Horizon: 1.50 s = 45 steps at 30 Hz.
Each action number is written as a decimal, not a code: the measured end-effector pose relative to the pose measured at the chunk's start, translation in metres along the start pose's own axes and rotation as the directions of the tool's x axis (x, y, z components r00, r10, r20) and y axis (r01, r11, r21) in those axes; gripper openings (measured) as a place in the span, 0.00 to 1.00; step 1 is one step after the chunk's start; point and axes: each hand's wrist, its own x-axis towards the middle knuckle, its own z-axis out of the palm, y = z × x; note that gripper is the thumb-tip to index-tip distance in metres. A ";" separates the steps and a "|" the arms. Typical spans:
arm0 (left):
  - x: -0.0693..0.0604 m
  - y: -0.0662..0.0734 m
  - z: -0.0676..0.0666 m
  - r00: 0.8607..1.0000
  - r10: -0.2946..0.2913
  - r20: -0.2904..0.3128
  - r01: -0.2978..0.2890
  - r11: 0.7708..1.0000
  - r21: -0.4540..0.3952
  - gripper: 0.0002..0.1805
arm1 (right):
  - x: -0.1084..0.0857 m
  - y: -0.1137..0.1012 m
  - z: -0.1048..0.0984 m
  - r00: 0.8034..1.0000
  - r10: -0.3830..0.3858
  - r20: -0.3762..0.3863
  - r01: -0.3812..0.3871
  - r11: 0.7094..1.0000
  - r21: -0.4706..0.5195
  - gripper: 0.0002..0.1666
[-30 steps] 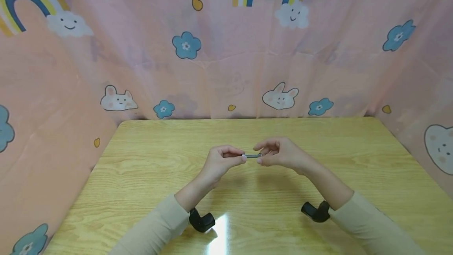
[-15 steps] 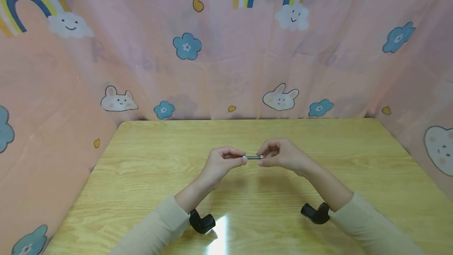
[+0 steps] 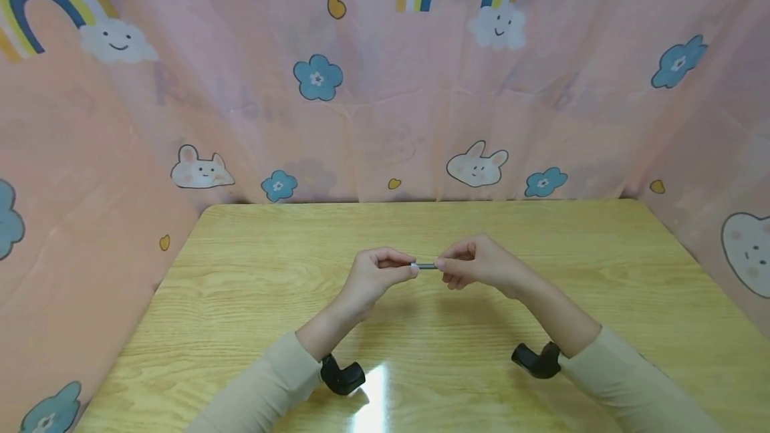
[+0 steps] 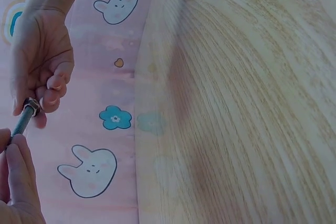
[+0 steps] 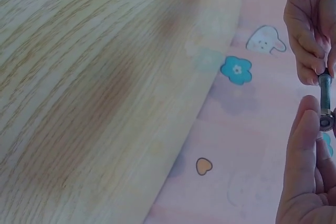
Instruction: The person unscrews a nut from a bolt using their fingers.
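Above the table, a threaded metal bolt (image 3: 427, 266) lies about level between the two hands. My left hand (image 3: 379, 276) pinches its left end between thumb and fingers, which cover that end. A hex nut (image 4: 31, 106) sits around the bolt's other end, and the bolt's tip shows inside it in the right wrist view. My right hand (image 3: 481, 262) has thumb and forefinger at this nut, pinching it, while its other fingers curl below. In the head view the right fingertips hide the nut. Bare thread shows between the hands.
Beneath the hands spreads a wood-grain table (image 3: 271, 326). A pink patterned curtain (image 3: 373, 119) hangs behind and along both sides. Black camera mounts (image 3: 343, 376) stick out from both wrists near the sleeves.
My right fingers go from loosely apart around the nut to touching it, then turn over, the thumb now higher against the bolt's end. My left hand and the bolt stay nearly still.
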 end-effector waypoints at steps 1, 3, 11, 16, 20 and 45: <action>0.000 0.000 0.000 1.000 -0.003 0.001 0.003 1.000 0.000 0.12 | 0.000 0.000 0.000 1.000 -0.002 0.003 0.002 1.000 0.004 0.19; 0.000 0.000 0.000 1.000 -0.008 0.002 0.008 1.000 -0.002 0.12 | -0.001 -0.001 0.000 1.000 -0.014 0.000 0.014 1.000 0.013 0.17; 0.000 0.001 0.000 1.000 -0.011 -0.002 0.011 1.000 -0.006 0.12 | -0.001 -0.001 0.002 0.998 -0.040 -0.054 0.040 0.999 0.000 0.18; 0.001 0.000 0.000 1.000 -0.007 -0.009 0.007 1.000 -0.001 0.12 | 0.001 0.001 0.000 1.000 -0.022 0.007 0.021 1.000 0.019 0.22; 0.001 -0.001 0.000 1.000 -0.008 -0.008 0.008 1.000 0.005 0.12 | 0.001 0.000 -0.001 0.999 -0.003 0.038 0.002 1.000 0.031 0.20; -0.001 0.001 0.001 1.000 -0.009 0.003 0.009 1.000 0.027 0.12 | -0.001 0.000 -0.001 0.999 -0.009 0.045 0.008 1.000 0.022 0.19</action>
